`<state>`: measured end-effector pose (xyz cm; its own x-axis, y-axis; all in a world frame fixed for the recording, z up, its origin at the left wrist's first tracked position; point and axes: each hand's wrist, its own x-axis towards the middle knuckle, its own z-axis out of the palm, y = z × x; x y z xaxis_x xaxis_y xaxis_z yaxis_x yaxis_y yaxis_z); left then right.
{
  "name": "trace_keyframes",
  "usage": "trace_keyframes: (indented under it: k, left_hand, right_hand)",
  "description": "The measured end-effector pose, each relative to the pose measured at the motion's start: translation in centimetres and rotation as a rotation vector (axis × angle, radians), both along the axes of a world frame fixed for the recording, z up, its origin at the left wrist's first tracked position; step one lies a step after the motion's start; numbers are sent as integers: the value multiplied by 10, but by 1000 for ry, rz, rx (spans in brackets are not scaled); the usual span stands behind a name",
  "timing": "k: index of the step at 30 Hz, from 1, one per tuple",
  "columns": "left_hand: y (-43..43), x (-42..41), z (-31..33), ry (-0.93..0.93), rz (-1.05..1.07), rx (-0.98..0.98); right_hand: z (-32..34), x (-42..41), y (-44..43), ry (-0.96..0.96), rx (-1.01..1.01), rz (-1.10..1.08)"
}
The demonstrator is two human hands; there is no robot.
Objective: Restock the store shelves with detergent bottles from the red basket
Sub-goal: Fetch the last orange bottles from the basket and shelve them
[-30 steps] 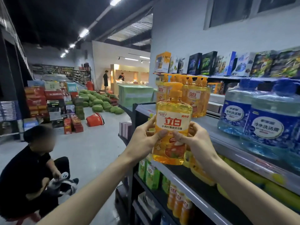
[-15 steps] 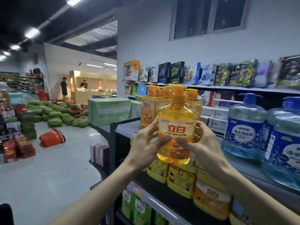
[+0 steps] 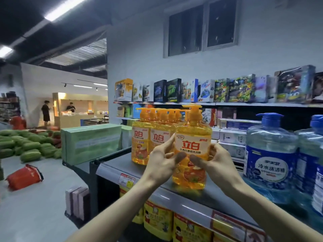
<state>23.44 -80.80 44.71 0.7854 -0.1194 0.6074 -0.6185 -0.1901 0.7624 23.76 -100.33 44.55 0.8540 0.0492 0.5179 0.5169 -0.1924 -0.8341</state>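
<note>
The left hand [image 3: 162, 162] and the right hand [image 3: 215, 161] both hold one yellow soap bottle [image 3: 192, 145]. There is one hand on each side with the fingers curled round it. The two thumbs nearly meet on the front label. The bottle stands up straight, with its orange pump on top. Its bottom is down at the grey shelf [image 3: 115, 165], near the front edge. I cannot tell if it sits on the shelf or hangs just above it.

Just behind it and to the left stands a row of the same yellow bottles [image 3: 139, 142]. To the right are big blue bottles [image 3: 269, 154] with blue pumps, apart from the held one. Under the shelf are yellow packs [image 3: 158, 222]. Up higher, toy boxes [image 3: 190, 90] stand in a line.

The red basket [image 3: 24, 177] lies tipped on its side on the floor [image 3: 35, 215], well off to the left. Behind it is a pile of green melons [image 3: 26, 147]. Big green boxes [image 3: 90, 142] sit at the end of the shelf.
</note>
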Motion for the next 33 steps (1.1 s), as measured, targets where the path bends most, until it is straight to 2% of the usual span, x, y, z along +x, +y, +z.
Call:
trace_keyframes:
  k: [9, 15, 20, 26, 33]
  left_hand:
    - [5, 44, -10, 32, -71, 30]
    - [26, 46, -21, -27, 66, 276]
    - [42, 52, -42, 12, 55, 444]
    - [46, 59, -46, 2, 72, 459]
    - [48, 65, -53, 35, 117, 590]
  right_hand:
    - [-4, 31, -4, 71, -100, -81]
    - [6, 25, -7, 11, -410, -206]
    - [9, 33, 2, 42, -422, -227]
    - [7, 45, 18, 48, -429, -315]
    - [0, 57, 25, 68, -414, -424]
